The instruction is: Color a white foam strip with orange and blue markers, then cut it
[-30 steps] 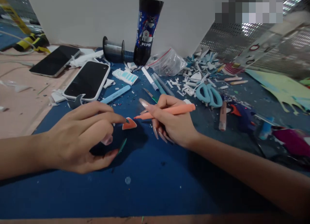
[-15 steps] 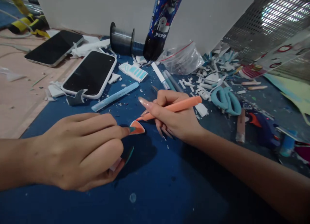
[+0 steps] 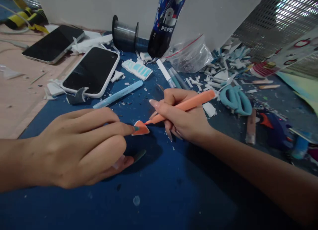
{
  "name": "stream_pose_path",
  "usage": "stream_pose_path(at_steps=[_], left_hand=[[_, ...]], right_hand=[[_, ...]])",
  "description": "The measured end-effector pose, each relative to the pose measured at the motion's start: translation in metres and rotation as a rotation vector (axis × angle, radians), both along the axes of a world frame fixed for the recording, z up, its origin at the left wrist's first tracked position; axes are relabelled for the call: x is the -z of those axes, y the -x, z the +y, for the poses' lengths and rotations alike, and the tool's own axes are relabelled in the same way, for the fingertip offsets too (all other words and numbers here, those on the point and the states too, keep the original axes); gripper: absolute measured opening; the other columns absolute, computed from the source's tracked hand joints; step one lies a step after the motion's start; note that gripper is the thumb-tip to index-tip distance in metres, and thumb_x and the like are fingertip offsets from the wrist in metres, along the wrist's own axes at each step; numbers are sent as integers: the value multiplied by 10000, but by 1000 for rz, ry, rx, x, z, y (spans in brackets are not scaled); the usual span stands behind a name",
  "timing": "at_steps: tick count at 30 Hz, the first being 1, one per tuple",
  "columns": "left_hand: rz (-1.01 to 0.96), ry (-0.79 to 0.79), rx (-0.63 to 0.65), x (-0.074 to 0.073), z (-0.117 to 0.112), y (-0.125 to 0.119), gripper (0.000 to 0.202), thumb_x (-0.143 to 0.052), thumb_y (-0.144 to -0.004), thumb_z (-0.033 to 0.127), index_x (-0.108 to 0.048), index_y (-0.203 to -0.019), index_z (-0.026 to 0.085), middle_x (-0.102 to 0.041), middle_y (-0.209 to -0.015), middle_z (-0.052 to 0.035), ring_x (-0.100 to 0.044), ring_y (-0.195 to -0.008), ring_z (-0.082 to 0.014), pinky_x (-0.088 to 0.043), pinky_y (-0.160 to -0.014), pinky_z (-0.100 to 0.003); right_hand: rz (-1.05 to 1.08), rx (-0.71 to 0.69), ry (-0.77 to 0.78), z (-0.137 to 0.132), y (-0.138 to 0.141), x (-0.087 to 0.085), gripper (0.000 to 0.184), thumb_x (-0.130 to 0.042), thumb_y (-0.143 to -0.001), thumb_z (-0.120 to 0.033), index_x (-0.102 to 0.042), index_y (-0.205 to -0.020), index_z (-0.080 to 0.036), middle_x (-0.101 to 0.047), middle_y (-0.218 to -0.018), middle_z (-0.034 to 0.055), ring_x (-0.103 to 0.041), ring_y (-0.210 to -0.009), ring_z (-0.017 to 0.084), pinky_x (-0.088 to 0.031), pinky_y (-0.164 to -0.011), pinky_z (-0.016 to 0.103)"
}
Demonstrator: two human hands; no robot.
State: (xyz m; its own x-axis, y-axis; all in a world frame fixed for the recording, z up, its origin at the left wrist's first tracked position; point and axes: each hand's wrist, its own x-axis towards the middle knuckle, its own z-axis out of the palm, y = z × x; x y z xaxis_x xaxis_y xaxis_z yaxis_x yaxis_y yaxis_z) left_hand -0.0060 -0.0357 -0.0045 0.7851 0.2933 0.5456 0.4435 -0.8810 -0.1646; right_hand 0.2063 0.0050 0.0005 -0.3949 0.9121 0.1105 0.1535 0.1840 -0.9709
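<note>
My right hand [image 3: 185, 115] grips an orange marker pen [image 3: 191, 100] between thumb and fingers. The pen's tip touches the right edge of a small, roughly triangular cutout [image 3: 142, 128], coloured orange with a white rim. A fingertip of my left hand [image 3: 86, 147] pins this cutout to the blue tabletop. The left fingers are curled, with the thumb [image 3: 128, 161] lower and apart from the cutout. Something pale shows under the left hand, too hidden to name. Just beyond the hands lies a light blue marker [image 3: 119, 94].
Behind are two phones [image 3: 90, 71] [image 3: 54, 42], a spool [image 3: 125, 34], a Pepsi bottle [image 3: 166, 28] and a zip bag [image 3: 191, 57]. White and blue scraps [image 3: 231, 57], blue-handled scissors [image 3: 236, 100] and a dark blue tool [image 3: 275, 130] lie on the right.
The marker and my right hand have shifted slightly right, and the tip moved from the cutout's top to its right edge. The cutout has turned a little under my left fingertip; the left thumb has extended.
</note>
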Motion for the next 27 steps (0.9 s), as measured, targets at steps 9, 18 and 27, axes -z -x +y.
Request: stream_pose_path(at_steps=[9,18,27], left_hand=[[14,10,-17,1,-2,1,354,-675,-704,430,-434,-649,177,-648,-782,-14,-524,-723,-155,-470,-563,-305],[31,-3,10,1,0,1,380,-667,-697,428,-380,-612,193,-625,-771,13,-522,-720,-142,-446,-534,-279],[24,-3,-8,0,-2,2,310,-665,-712,415,-471,-662,179,-674,-818,1,-522,-729,-155,-428,-523,-290]], right_hand=[[41,38,23,-2,-2,1,379,-575,-788,-171,-380,-462,-183,-399,-359,-83,-458,-312,40,-342,-277,140],[29,13,38,-2,-4,0,386,-581,-768,-147,-370,-448,-189,-449,-383,-64,-491,-348,51,-384,-328,156],[6,14,24,-2,-5,2,377,-573,-755,-113,-390,-433,-183,-434,-369,-67,-476,-344,47,-393,-356,163]])
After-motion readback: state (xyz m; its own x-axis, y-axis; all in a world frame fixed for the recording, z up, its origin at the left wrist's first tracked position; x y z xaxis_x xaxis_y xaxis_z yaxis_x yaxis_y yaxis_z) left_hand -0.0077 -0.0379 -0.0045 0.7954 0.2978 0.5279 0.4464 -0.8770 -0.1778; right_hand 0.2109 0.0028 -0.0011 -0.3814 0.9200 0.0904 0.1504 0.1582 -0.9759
